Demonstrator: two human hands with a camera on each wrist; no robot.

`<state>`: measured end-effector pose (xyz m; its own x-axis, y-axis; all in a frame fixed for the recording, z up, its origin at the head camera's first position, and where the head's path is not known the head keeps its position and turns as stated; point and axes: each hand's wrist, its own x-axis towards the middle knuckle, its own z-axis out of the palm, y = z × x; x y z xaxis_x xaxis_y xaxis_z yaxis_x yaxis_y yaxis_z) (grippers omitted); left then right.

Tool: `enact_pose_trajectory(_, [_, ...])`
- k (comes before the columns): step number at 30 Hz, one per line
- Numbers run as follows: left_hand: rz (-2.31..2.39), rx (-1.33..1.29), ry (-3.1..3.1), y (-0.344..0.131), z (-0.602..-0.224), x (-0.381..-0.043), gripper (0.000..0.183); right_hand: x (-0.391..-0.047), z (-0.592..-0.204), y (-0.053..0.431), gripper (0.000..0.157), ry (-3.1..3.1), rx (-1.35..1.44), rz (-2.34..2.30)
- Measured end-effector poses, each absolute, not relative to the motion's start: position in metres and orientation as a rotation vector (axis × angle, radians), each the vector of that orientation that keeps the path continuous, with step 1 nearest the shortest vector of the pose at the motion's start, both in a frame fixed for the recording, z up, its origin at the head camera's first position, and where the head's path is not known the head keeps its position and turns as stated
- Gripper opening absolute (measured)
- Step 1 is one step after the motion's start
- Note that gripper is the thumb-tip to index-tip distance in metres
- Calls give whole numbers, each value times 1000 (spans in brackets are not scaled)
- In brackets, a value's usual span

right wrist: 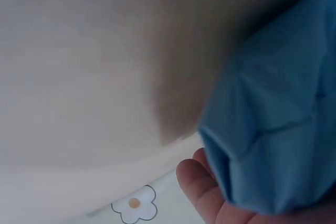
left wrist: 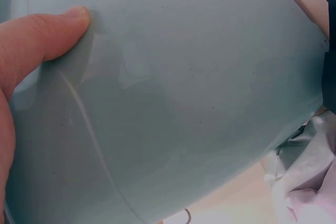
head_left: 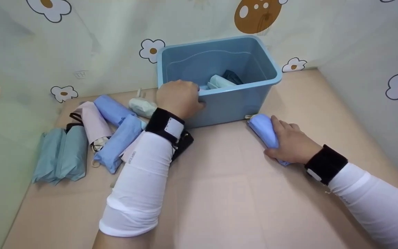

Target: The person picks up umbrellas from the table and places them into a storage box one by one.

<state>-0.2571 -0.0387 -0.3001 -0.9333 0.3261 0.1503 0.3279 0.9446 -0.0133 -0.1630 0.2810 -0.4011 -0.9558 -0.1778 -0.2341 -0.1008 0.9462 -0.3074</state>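
Note:
At the front left corner of the blue plastic bin (head_left: 230, 105), my left hand (head_left: 180, 98) grips the rim. Its thumb (left wrist: 60, 32) presses on the bin's outer wall in the left wrist view. My right hand (head_left: 294, 145) holds a folded blue umbrella (head_left: 264, 127) by its side, close over the table and right of the bin's front. The right wrist view shows the end of this blue cloth bundle (right wrist: 273, 129) against the fingers. Inside the bin lie a pale green umbrella (head_left: 220, 82) and a dark folded one (head_left: 233, 76).
Left of the bin, several folded umbrellas lie on the table (head_left: 216, 200): green ones (head_left: 73, 152), blue ones (head_left: 121, 138) and a pink one (head_left: 94, 121). A pale green bundle (head_left: 141, 106) sits near the left wrist. A flower-patterned curtain (head_left: 109, 31) stands behind.

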Motion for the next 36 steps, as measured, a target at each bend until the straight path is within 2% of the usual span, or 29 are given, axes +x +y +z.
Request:
enact_pose_trajectory(11, [-18, -503, -2946, -40, -301, -257, 32, -144, -397, 285, 115, 2842, -245, -353])
enact_pose_trajectory(24, [-19, -494, -2961, -40, -303, -257, 33, -140, -395, 285, 90, 2920, -335, -300])
enact_pose_trajectory(36, [-25, -497, -2951, -39, -301, -256, 30, -140, -389, 288, 79, 2988, -454, -499])
